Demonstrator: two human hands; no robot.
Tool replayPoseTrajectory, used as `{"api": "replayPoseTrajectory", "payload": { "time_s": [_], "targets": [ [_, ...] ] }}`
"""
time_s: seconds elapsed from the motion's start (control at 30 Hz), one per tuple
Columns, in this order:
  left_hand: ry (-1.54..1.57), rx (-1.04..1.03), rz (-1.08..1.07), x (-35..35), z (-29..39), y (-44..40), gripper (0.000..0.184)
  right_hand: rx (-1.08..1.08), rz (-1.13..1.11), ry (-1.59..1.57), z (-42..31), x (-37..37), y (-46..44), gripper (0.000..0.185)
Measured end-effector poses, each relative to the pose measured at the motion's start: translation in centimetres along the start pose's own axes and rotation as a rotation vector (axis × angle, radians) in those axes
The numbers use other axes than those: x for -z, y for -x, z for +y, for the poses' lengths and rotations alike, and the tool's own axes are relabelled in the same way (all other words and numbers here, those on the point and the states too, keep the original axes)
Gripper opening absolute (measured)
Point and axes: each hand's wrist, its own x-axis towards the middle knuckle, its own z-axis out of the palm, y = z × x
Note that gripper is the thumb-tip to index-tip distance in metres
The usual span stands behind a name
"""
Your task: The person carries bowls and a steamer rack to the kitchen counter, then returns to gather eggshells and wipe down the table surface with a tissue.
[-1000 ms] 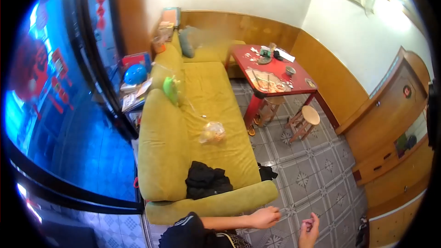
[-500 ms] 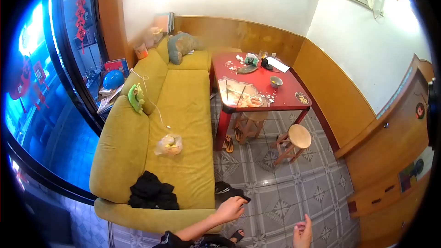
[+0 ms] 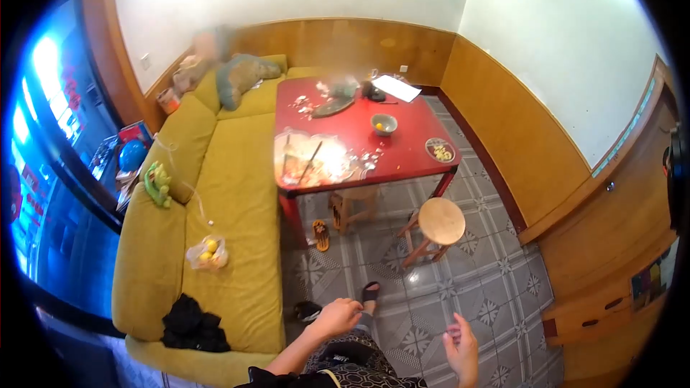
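My left hand [image 3: 336, 318] hangs in the air over the tiled floor, loosely bent, with nothing visible in it. Lower right, my right hand [image 3: 461, 349] is raised with its fingers apart, also holding nothing. Neither touches any object. Ahead stands a red table [image 3: 410, 154] strewn with pale scraps. On it are a grey bowl [image 3: 384, 125] with something yellow inside, a dark flat oval piece [image 3: 333, 107], a sheet of white paper [image 3: 397, 88] and a thin dark stick [image 3: 310, 162] lying over a messy light patch.
A wooden stool [image 3: 441, 220] stands right of centre, in front of the table. Along the left runs a yellow-green sofa [image 3: 241, 194] with a plastic bag of yellow fruit [image 3: 208, 252] and black cloth [image 3: 192, 326]. A sandal [image 3: 321, 236] lies by the table leg; a wooden door [image 3: 611, 244] is right.
My view has moved closer to the table and tipped down, so the table and stool look nearer. One foot has stepped forward. Both hands stay free of objects.
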Motion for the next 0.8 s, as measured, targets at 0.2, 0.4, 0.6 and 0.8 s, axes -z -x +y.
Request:
{"api": "replayPoseTrajectory", "payload": {
  "time_s": [0.2, 0.4, 0.6, 0.8],
  "targets": [
    [-0.098, -0.374, -0.036, 1.5, 4.3, -22.5, 0.020, -0.247, 0.043, 0.235, 7.5, 6.8, -11.3, 0.045],
    [-0.075, -0.572, 0.091, 7.4, 9.3, -36.0, 0.018, -0.209, 0.046, 0.322, 12.3, 4.6, -28.6, 0.047],
    [-0.035, -0.183, 0.109, 11.3, 1.3, -40.4, 0.020, 0.045, -0.172, 0.118, 7.6, -1.1, -47.5, 0.044],
    [0.075, 0.537, 0.354, 17.2, -4.2, -42.1, 0.023, 0.412, -0.329, 0.136, 5.3, -5.4, -68.9, 0.044]
  ]
}}
